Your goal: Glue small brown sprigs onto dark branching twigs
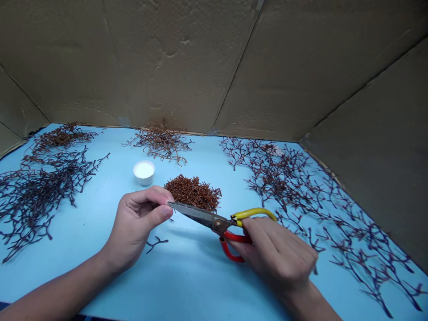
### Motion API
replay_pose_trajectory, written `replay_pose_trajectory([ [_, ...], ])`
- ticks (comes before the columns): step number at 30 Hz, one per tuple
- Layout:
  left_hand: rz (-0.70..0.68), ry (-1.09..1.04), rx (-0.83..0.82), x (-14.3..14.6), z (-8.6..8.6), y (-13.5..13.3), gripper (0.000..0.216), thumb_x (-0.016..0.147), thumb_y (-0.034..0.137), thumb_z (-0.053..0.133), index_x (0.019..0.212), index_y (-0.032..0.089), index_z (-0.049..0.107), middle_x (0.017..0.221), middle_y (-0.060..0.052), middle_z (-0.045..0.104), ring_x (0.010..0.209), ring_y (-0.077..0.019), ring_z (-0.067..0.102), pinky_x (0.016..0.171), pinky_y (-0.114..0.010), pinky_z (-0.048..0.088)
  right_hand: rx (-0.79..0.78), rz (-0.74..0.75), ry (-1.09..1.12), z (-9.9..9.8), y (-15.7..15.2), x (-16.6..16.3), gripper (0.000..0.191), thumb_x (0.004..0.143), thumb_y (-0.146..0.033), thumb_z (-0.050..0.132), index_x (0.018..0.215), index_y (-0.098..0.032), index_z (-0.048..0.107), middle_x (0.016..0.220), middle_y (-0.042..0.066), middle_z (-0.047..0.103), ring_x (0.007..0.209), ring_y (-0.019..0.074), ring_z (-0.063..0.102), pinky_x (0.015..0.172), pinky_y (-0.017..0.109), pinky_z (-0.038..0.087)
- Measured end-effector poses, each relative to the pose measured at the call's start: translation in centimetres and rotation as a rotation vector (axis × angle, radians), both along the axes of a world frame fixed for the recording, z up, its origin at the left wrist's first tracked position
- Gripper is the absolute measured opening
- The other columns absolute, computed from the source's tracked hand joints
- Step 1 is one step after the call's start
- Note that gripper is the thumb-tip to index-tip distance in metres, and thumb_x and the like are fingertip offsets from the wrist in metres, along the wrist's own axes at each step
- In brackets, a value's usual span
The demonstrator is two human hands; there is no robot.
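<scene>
On a light-blue worktop [187, 278] walled by brown cardboard panels [167, 67], both hands work just in front of a heap of short rust-brown twig pieces [193, 193]. The right hand [277, 252] is clamped on a pair of scissors [203, 217] with yellow and red handles, fingers wrapped over the loops. Blades look shut, steel tips pointing left and ending beside the thumb of the left hand [135, 223]. Left grip is curled, thumb and fingers close together; whether a piece sits between them is hidden, cannot tell. Step in hand looks like close snipping of small pieces, judged from the tool position and the heap; with blades together, a cut would call for parting them first. A lone dark sprig [156, 243] lies near the left hand. Around: dark branching twigs at left [43, 191] and right [301, 191], a brown tangle [160, 141] at the back, a white cup [143, 172] with white contents. No brand, label or writing readable.
</scene>
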State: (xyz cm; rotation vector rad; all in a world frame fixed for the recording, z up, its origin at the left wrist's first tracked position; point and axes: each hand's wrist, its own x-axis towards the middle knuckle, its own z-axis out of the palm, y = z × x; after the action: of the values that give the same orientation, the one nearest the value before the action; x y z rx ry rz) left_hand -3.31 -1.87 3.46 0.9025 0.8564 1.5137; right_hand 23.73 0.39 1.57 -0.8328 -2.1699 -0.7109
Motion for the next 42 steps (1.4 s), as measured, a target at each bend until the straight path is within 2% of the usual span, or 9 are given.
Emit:
replay_pose_trajectory([
  [6, -0.032, -0.044, -0.009, 0.2, 0.0, 0.0, 0.009, 0.08, 0.023, 0.094, 0.079, 0.025, 0.085, 0.086, -0.001, 0.075, 0.081, -0.0112, 0.064, 0.076, -0.019, 0.054, -0.102, -0.027, 0.086, -0.7, 0.3, -0.3, 0.034, 0.103, -0.041, 0.07, 0.08, -0.018, 0.062, 0.059, -0.002, 0.058, 0.05, 0.0117, 0.05, 0.055, 0.028, 0.035],
  [13, -0.053, -0.079, 0.001, 0.2, 0.3, 0.0, 0.01, 0.08, 0.025, 0.094, 0.079, 0.023, 0.084, 0.083, 0.0, 0.075, 0.078, -0.0093, 0.062, 0.074, -0.017, 0.053, -0.18, -0.035, 0.121, -0.2, 0.5, -0.3, 0.035, 0.104, -0.045, 0.069, 0.081, -0.019, 0.059, 0.061, -0.004, 0.057, 0.049, 0.0107, 0.051, 0.053, 0.027, 0.034],
  [19, -0.076, -0.09, 0.0, 0.2, 0.3, 0.0, 0.009, 0.08, 0.024, 0.095, 0.079, 0.025, 0.085, 0.086, -0.001, 0.076, 0.082, -0.0101, 0.064, 0.076, -0.018, 0.054, -0.116, -0.002, 0.095, -0.4, 0.3, -0.4, 0.046, 0.103, -0.055, 0.068, 0.076, -0.019, 0.059, 0.058, -0.004, 0.052, 0.048, 0.0107, 0.043, 0.053, 0.029, 0.034],
  [26, -0.086, -0.093, -0.01, 0.3, 0.2, -0.1, 0.011, 0.077, 0.025, 0.097, 0.079, 0.026, 0.086, 0.087, -0.001, 0.077, 0.081, -0.01, 0.065, 0.075, -0.018, 0.054, -0.107, -0.003, 0.066, -0.5, 0.1, -0.5, 0.049, 0.101, -0.061, 0.068, 0.077, -0.018, 0.061, 0.058, -0.002, 0.055, 0.05, 0.0116, 0.044, 0.054, 0.03, 0.033],
  [34, -0.107, -0.083, -0.008, 0.2, -0.4, -0.2, 0.012, 0.076, 0.025, 0.098, 0.081, 0.027, 0.087, 0.089, 0.0, 0.079, 0.082, -0.0091, 0.067, 0.074, -0.017, 0.055, -0.105, 0.014, 0.093, -1.0, 0.0, -0.1, 0.048, 0.107, -0.057, 0.06, 0.08, -0.017, 0.063, 0.064, 0.002, 0.063, 0.054, 0.0128, 0.048, 0.056, 0.03, 0.034],
  [42, -0.098, -0.077, -0.02, 0.3, -0.4, -0.2, 0.011, 0.076, 0.026, 0.098, 0.08, 0.027, 0.087, 0.09, -0.001, 0.079, 0.084, -0.0097, 0.068, 0.076, -0.017, 0.055, -0.028, -0.021, 0.0, 0.1, -0.2, 0.0, 0.05, 0.109, -0.055, 0.056, 0.078, -0.016, 0.064, 0.06, 0.002, 0.059, 0.057, 0.0154, 0.048, 0.057, 0.03, 0.037],
])
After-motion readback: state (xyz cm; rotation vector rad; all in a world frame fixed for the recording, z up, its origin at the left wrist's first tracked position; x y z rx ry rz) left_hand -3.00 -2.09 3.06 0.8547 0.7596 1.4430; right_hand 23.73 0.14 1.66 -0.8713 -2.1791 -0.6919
